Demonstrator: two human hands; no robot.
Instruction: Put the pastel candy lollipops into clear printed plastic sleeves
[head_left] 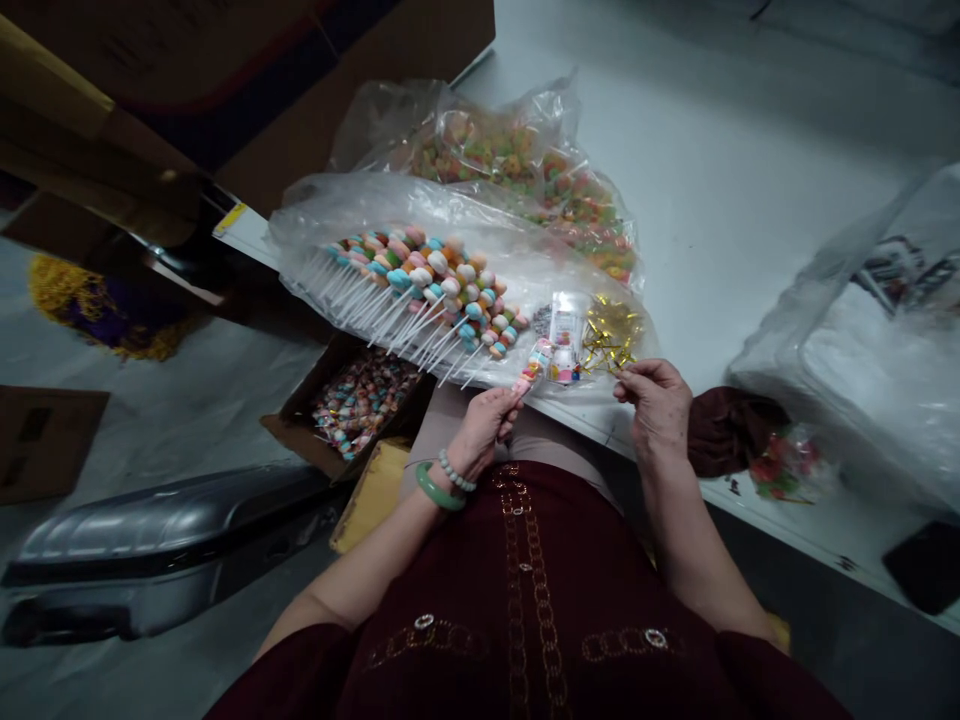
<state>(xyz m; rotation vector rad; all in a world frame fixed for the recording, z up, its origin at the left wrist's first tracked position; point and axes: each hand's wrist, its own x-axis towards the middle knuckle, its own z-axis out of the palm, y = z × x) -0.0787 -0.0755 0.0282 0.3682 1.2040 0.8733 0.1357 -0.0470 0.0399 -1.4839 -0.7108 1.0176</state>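
My left hand (491, 420), with a bead bracelet and a green bangle at the wrist, is closed around the lower end of a candy skewer in a clear wrapper (535, 362), which points up and away. My right hand (660, 405) is pinched at the table edge, beside a pile of gold twist ties (613, 335); whatever sits between its fingertips is too small to make out. Left of the ties lie printed labels or small bags (566, 335). Farther left, a heap of pastel candy skewers on white sticks (435, 285) rests on a clear plastic sheet (300, 215).
Behind the heap is a plastic bag of orange-green candies (510, 150). Below the table's left edge stands a carton of wrapped candies (360, 400), near a grey suitcase (172, 540). At right are a dark cloth (735, 430), a large plastic bag (885, 340) and a black phone-like object (926, 565).
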